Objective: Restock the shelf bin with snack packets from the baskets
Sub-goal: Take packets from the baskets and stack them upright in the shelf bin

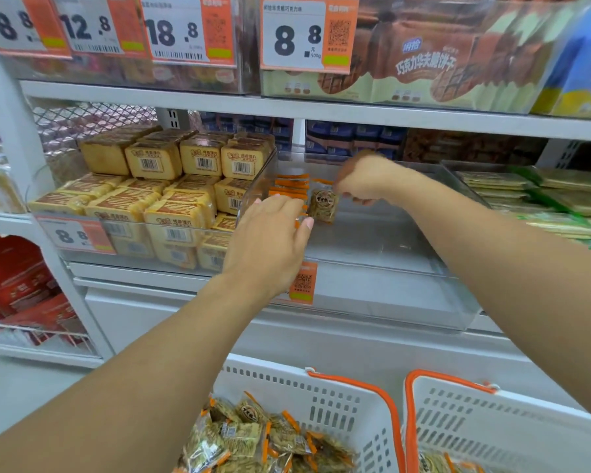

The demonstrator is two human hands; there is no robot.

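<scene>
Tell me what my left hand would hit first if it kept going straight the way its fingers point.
Most likely the row of orange-edged snack packets standing at the left of the clear bin. The left hand already reaches over the bin's front wall with its fingertips right by them, though depth is hard to judge.

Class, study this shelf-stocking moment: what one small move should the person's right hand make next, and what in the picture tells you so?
Probably: the right hand should set its orange-edged clear snack packet upright against the row of orange-edged packets at the back left of the clear plastic shelf bin, then let go. It pinches the packet's top beside that row, and the left hand reaches toward the row.
</scene>
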